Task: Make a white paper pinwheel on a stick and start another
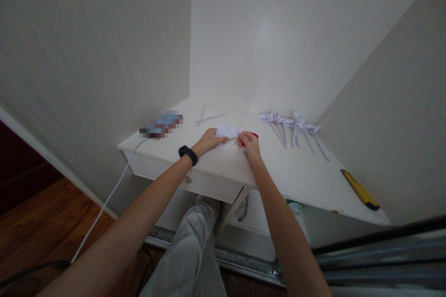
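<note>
A small piece of white paper (pixel 226 131) is held between my two hands, just above the white desk top. My left hand (pixel 208 139), with a black band at its wrist, grips the paper's left side, thumb along the near edge. At its right corner, the closed fingers of my right hand (pixel 249 142) pinch the sheet. A red object (pixel 255 135) shows just behind my right hand; too little of it is visible to name. Beyond my left hand lie thin rolled paper sticks (pixel 211 117). Several folded white paper shapes on sticks (pixel 294 123) rest in a row to the right.
A yellow and black utility knife (pixel 360 189) lies by the right wall. At the left edge of the desk (pixel 237 167) a blurred-out device (pixel 162 125) has a white cable (pixel 104 206) hanging from it. Walls enclose the desk on three sides.
</note>
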Demonstrator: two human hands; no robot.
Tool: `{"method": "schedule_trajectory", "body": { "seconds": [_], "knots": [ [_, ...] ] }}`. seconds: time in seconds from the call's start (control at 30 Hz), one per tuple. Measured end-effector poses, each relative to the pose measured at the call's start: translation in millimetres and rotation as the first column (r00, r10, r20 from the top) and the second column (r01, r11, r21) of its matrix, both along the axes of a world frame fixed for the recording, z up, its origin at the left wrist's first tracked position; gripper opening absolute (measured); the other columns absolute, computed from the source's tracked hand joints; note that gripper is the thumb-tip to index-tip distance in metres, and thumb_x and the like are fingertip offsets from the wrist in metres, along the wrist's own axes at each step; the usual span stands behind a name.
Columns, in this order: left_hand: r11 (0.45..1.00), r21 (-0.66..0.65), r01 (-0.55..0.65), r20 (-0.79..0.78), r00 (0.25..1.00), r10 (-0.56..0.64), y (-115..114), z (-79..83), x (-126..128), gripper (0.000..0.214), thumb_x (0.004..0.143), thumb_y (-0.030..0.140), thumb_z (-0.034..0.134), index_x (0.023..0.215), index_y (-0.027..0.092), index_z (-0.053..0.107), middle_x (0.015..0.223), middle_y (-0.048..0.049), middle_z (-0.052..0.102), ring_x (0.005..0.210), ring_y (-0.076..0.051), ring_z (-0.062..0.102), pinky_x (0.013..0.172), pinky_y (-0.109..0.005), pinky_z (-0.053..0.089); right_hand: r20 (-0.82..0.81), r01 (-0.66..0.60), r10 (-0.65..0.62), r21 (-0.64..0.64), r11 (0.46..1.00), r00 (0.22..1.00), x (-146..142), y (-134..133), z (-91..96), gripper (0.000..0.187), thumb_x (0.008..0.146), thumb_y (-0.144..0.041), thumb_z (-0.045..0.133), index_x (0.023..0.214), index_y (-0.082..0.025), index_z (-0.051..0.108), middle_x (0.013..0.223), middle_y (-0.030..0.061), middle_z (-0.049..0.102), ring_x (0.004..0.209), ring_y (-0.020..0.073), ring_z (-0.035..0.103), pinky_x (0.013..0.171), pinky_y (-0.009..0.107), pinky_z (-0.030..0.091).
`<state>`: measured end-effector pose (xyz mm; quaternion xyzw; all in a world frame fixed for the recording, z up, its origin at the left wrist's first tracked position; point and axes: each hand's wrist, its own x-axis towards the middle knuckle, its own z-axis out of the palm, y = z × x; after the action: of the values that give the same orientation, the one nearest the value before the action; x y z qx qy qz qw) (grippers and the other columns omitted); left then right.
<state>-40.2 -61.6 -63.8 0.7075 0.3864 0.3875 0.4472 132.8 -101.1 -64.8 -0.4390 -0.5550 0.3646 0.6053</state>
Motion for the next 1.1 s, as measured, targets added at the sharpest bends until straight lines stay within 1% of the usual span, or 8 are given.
{"method": "schedule_trajectory", "body": {
  "seconds": [0.1,0.3,0.4,0.53,0.7,0.87,0.97,1.1],
  "knots": [
    [1.0,-0.002,-0.001,0.01,1.0,0.001,0.4,-0.2,0.1,0.031,0.062,0.043,0.065,0.066,0.013,0.057,0.065,-0.0032,0.056,0.055,-0.011,0.042,0.053,-0.025,0.029,0.051,-0.05,0.052,-0.044,0.998,0.997,-3.1,-1.6,1.7,0.022,0.068,-0.04,0.059,0.068,-0.019,0.051,0.061,-0.001,0.058,0.047,0.0074,0.042,0.048,0.023,0.033],
    [1.0,0.008,0.024,0.056,0.998,-0.024,3.4,-2.8,0.0,0.032,0.064,0.042,0.065,0.069,0.012,0.058,0.065,-0.0035,0.056,0.055,-0.011,0.042,0.053,-0.024,0.03,0.041,-0.074,0.076,-0.056,0.996,0.996,-4.9,-2.1,-0.1,0.022,0.068,-0.037,0.059,0.077,-0.02,0.05,0.063,-0.003,0.058,0.046,0.0065,0.043,0.046,0.021,0.033],
    [0.998,0.026,0.05,0.055,0.997,-0.052,1.6,-1.3,-0.2,0.033,0.065,0.043,0.063,0.071,0.011,0.059,0.066,-0.0029,0.056,0.056,-0.011,0.041,0.054,-0.024,0.03,0.107,-0.082,0.088,-0.055,0.995,0.99,-5.8,-2.2,-2.4,0.022,0.069,-0.036,0.061,0.073,-0.02,0.047,0.06,-0.0035,0.057,0.045,0.0065,0.043,0.045,0.021,0.033],
    [0.997,0.026,0.067,0.005,0.998,-0.067,-1.4,0.9,-0.1,0.033,0.064,0.043,0.063,0.07,0.011,0.06,0.065,-0.0018,0.055,0.057,-0.011,0.041,0.054,-0.023,0.03,0.168,-0.095,0.104,-0.063,0.993,0.98,-5.4,-0.2,-5.5,0.023,0.068,-0.038,0.062,0.068,-0.02,0.048,0.06,-0.0024,0.059,0.045,0.0071,0.044,0.045,0.022,0.033],
    [0.996,0.056,0.064,-0.033,0.998,-0.063,-1.3,2.3,-0.2,0.03,0.065,0.042,0.061,0.067,0.012,0.058,0.064,-0.0002,0.053,0.057,-0.01,0.041,0.055,-0.023,0.029,0.169,-0.042,0.051,-0.058,0.997,0.984,-3.9,1.7,-4.0,0.024,0.069,-0.038,0.061,0.062,-0.019,0.047,0.058,-0.0005,0.059,0.045,0.0079,0.045,0.046,0.023,0.034],
    [0.994,0.074,0.08,0.0,0.997,-0.081,-0.4,3.1,0.3,0.027,0.067,0.04,0.06,0.064,0.014,0.057,0.06,0.0016,0.049,0.055,-0.01,0.04,0.055,-0.024,0.027,0.121,0.012,-0.008,-0.033,0.999,0.993,-2.5,-1.0,1.2,0.023,0.07,-0.039,0.058,0.061,-0.02,0.048,0.055,-0.0014,0.055,0.046,0.0083,0.043,0.049,0.024,0.035],
    [0.994,0.075,0.079,0.019,0.997,-0.081,0.4,2.1,0.7,0.027,0.067,0.04,0.06,0.065,0.014,0.057,0.061,0.001,0.051,0.056,-0.01,0.041,0.056,-0.024,0.028,0.086,0.029,-0.027,-0.019,0.999,0.996,-2.2,-2.5,2.6,0.024,0.071,-0.041,0.056,0.061,-0.02,0.048,0.056,-0.0012,0.055,0.047,0.0086,0.043,0.049,0.024,0.035],
    [0.993,0.079,0.084,0.027,0.996,-0.086,1.0,0.7,0.9,0.027,0.066,0.04,0.061,0.066,0.013,0.058,0.062,0.0011,0.052,0.057,-0.01,0.043,0.056,-0.024,0.029,0.12,-0.011,0.016,-0.044,0.999,0.993,-3.9,-3.4,2.6,0.025,0.07,-0.042,0.058,0.061,-0.02,0.049,0.053,-0.0017,0.054,0.046,0.0089,0.043,0.048,0.024,0.034]
  ]
}}
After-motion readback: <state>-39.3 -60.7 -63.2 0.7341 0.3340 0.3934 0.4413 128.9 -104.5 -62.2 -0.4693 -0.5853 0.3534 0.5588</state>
